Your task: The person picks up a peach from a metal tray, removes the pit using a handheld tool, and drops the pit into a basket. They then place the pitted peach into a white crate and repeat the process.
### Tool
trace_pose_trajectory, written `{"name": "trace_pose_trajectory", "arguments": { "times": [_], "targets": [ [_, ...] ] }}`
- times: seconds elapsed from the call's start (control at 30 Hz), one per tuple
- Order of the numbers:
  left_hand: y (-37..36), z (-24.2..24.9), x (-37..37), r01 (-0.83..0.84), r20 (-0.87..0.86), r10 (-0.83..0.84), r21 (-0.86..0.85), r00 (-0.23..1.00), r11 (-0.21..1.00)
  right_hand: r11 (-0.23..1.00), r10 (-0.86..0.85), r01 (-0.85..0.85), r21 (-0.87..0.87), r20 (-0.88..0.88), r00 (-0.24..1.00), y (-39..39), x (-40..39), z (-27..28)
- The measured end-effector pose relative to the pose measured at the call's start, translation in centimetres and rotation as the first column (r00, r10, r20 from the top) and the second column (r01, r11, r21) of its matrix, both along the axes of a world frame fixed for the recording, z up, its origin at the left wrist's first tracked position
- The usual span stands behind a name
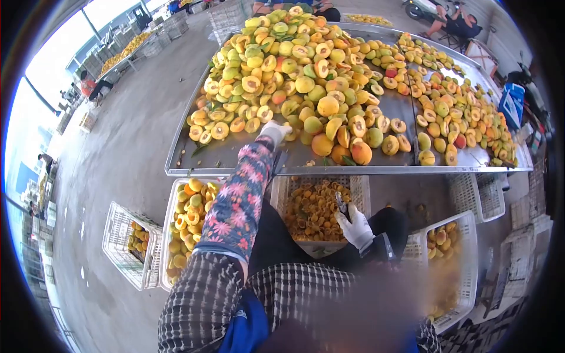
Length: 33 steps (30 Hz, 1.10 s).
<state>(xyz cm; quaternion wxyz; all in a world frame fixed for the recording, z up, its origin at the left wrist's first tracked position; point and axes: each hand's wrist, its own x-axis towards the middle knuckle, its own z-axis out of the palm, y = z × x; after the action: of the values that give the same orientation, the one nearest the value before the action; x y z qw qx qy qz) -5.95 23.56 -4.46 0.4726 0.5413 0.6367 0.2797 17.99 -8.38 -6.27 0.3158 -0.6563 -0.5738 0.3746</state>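
My left hand point(274, 133), in a pale glove below a flowered sleeve, reaches to the near edge of a heap of yellow peaches point(253, 85), many cut in half. Its fingertips are at the fruit and partly hidden there. The heap lies on a metal-topped table point(235, 154). Lower down, my right hand point(355, 228), in a white glove, is closed around a metal pliers-like tool point(341, 203), its jaws pointing up and away from me. Beneath that tool stands a crate point(364, 194) holding brown-orange pits and scraps.
White crates of peaches stand on my left point(166, 235) and right point(472, 259). Another crate point(109, 232) is further left. The table's raised metal rim point(412, 170) runs across in front of me. People, a scooter point(415, 10) and more fruit tables are in the background.
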Motion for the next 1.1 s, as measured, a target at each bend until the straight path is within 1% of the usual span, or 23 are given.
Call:
{"name": "trace_pose_trajectory", "arguments": {
  "times": [0.03,0.07,0.1,0.13,0.17,0.2,0.23,0.27,0.3,0.33,0.4,0.5,0.53,0.57,0.6,0.63,0.67,0.77,0.83,0.93,0.97,1.03,1.1],
  "targets": [
    [-1.6,1.1,0.0,-0.073,0.216,0.073,-0.007,0.974,0.997,1.000,0.007,-0.007,-0.011,-0.002,1.000,0.0,0.0,-0.2],
    [-3.3,2.8,-0.1,-0.146,0.422,0.145,-0.030,0.895,0.989,0.999,0.010,-0.009,0.032,-0.031,0.999,0.0,-0.1,-0.3],
    [-4.3,3.7,-1.1,-0.128,0.658,0.098,-0.003,0.746,0.992,0.997,0.018,-0.013,0.075,-0.056,0.998,-0.1,-0.2,-0.3],
    [-6.0,5.0,-0.8,-0.281,0.766,0.218,-0.050,0.605,0.958,0.993,0.028,-0.019,0.120,-0.078,0.997,0.0,-0.3,-0.5],
    [-7.4,5.6,-0.9,-0.286,0.859,0.159,-0.016,0.486,0.958,0.991,0.048,-0.031,0.128,-0.134,0.990,0.2,-0.3,-2.0],
    [-9.2,6.0,-1.1,-0.300,0.928,0.103,0.010,0.357,0.954,0.990,0.074,-0.056,0.129,-0.134,0.988,0.2,-0.7,-0.2],
    [-11.6,7.3,-0.9,-0.274,0.951,0.082,0.004,0.299,0.962,0.989,0.099,-0.082,0.127,-0.137,0.986,0.4,-1.6,3.4],
    [-14.2,9.1,-0.4,-0.245,0.968,0.062,-0.001,0.241,0.969,0.987,0.121,-0.104,0.124,-0.142,0.982,0.9,-2.6,5.6],
    [-16.1,10.1,0.2,-0.213,0.982,0.044,-0.005,0.181,0.977,0.892,0.116,-0.091,0.443,-0.029,0.993,1.4,-3.7,6.1],
    [-17.2,10.1,0.6,-0.183,0.988,0.035,-0.006,0.153,0.983,0.806,0.116,-0.129,0.577,0.059,0.991,1.9,-4.5,8.5],
    [-19.0,9.7,1.7,-0.113,0.996,0.019,-0.009,0.090,0.994,0.867,0.235,-0.219,0.448,0.021,0.972,3.3,-5.2,11.6],
    [-20.9,9.5,3.6,-0.146,0.980,0.037,-0.008,0.195,0.989,0.830,0.182,-0.200,0.521,0.086,0.979,4.8,-6.2,12.0],
    [-21.2,9.5,4.0,-0.152,0.974,0.040,-0.006,0.222,0.988,0.843,0.165,-0.204,0.497,0.123,0.979,4.9,-6.4,11.8],
    [-21.0,9.0,4.2,-0.170,0.956,0.042,0.008,0.289,0.985,0.856,0.149,-0.208,0.474,0.160,0.976,4.9,-6.5,11.4],
    [-21.0,8.5,4.3,-0.170,0.950,0.024,0.030,0.311,0.985,0.868,0.136,-0.212,0.448,0.197,0.971,4.8,-6.7,11.1],
    [-20.9,8.1,4.4,-0.171,0.943,0.007,0.053,0.332,0.984,0.864,0.103,-0.196,0.464,0.218,0.970,4.8,-6.8,10.7],
    [-20.9,7.9,4.5,-0.173,0.936,-0.012,0.078,0.353,0.982,0.873,0.100,-0.182,0.452,0.199,0.975,4.7,-7.0,10.7],
    [-22.0,8.1,5.2,-0.252,0.883,-0.023,0.159,0.469,0.955,0.899,0.108,-0.151,0.412,0.126,0.986,4.4,-7.3,10.4],
    [-22.6,8.8,5.7,-0.279,0.877,-0.018,0.172,0.479,0.945,0.914,0.135,-0.146,0.378,0.058,0.989,4.5,-7.4,10.0],
    [-22.9,8.8,6.0,-0.315,0.878,-0.021,0.194,0.478,0.929,0.921,0.178,-0.190,0.340,0.066,0.982,4.6,-7.1,9.9],
    [-22.9,8.8,6.0,-0.326,0.879,-0.023,0.201,0.476,0.924,0.916,0.186,-0.226,0.331,0.149,0.971,4.7,-6.8,10.0],
    [-22.7,8.4,5.6,-0.262,0.865,-0.022,0.175,0.501,0.949,0.908,0.198,-0.292,0.300,0.306,0.931,4.5,-6.1,10.2],
    [-22.7,8.4,4.7,-0.177,0.842,-0.019,0.136,0.540,0.975,0.910,0.251,-0.328,0.253,0.295,0.922,4.0,-5.7,10.1]
  ]
}}
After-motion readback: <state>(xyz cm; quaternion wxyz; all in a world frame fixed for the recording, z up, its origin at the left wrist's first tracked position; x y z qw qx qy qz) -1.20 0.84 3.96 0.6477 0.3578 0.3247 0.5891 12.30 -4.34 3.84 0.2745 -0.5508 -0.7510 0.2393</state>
